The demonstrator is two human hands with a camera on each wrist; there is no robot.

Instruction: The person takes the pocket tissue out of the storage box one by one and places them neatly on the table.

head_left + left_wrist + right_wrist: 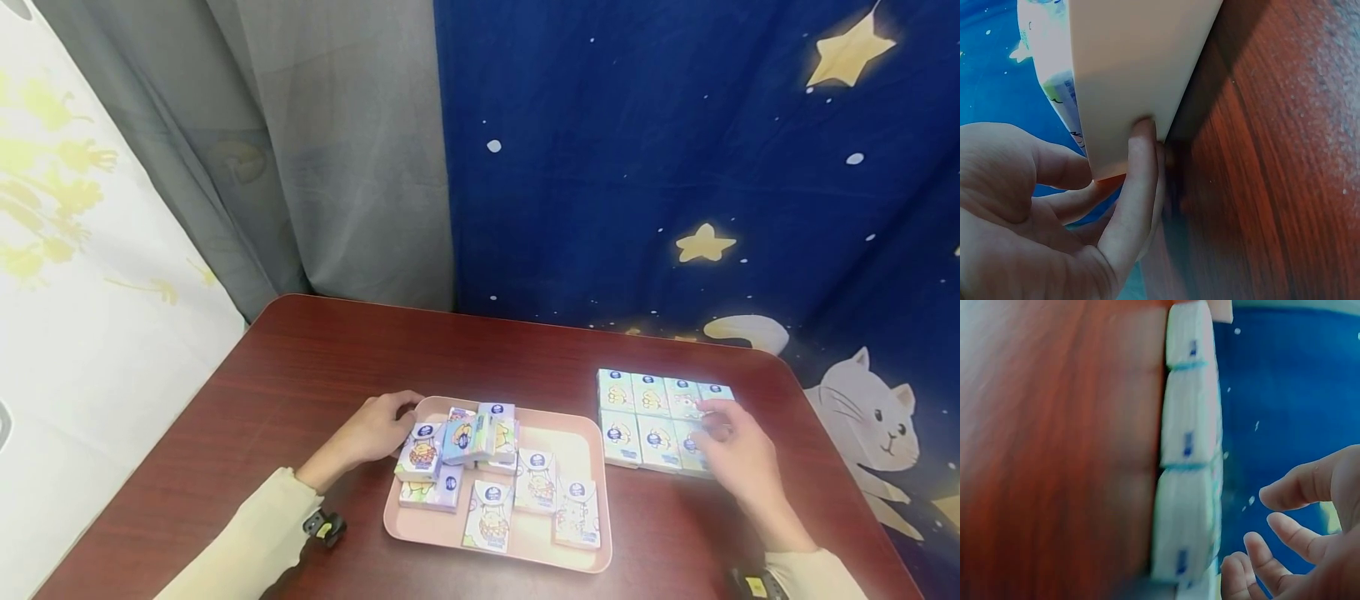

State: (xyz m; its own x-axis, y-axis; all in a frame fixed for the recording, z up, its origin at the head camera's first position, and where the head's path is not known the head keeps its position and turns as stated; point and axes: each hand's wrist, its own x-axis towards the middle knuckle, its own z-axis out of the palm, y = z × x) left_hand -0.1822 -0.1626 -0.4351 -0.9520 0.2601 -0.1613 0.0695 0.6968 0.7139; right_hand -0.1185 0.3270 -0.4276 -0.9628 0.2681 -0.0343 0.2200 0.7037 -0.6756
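Note:
A pink tray [555, 560] on the table holds several small tissue packs [488, 515] with cartoon prints, some piled on one another at its left. My left hand [382, 429] grips the tray's left side near the far corner. In the left wrist view its thumb meets the rim while a finger presses the outer wall [1116, 94]. Right of the tray, more tissue packs [619, 437] lie side by side in two rows. Over the right end of these rows hovers my right hand [738, 450], thumb and fingers apart, holding nothing; the right wrist view shows it beside the packs [1186, 519].
The dark red wooden table [315, 358] has rounded far corners. Behind it hang a grey curtain [360, 167] and a blue curtain [555, 208] with stars and a cat. A white patterned panel [97, 333] stands at the left.

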